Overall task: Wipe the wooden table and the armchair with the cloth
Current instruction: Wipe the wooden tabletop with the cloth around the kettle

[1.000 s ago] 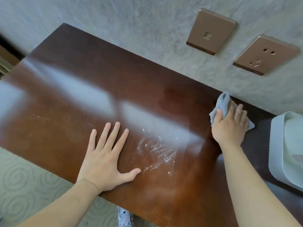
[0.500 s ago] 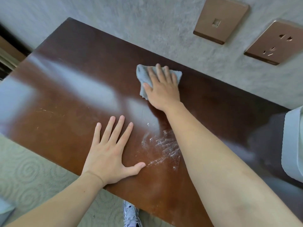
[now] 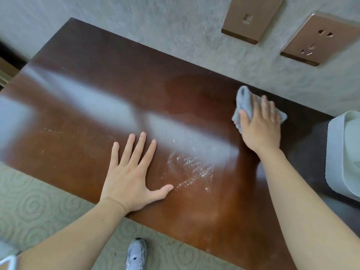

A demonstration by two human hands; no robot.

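Observation:
A dark brown wooden table [image 3: 93, 94] stands against a grey wall. My right hand [image 3: 260, 126] presses a small grey cloth [image 3: 244, 103] flat on the tabletop near its far right edge, close to the wall. My left hand [image 3: 129, 175] lies flat on the table near the front edge, fingers spread, holding nothing. A patch of white dusty streaks [image 3: 191, 170] marks the wood just right of my left thumb. The armchair is not in view.
A white rounded container [image 3: 342, 158] sits on the table's right end, right of my right hand. Two bronze wall plates, a switch [image 3: 251, 18] and a socket [image 3: 319, 38], are on the wall. Patterned carpet [image 3: 39, 207] and a sneaker [image 3: 136, 254] lie below the front edge.
My right hand slid the cloth from the right side to the table's middle back and then back to the right near the wall. My left hand stayed flat in place.

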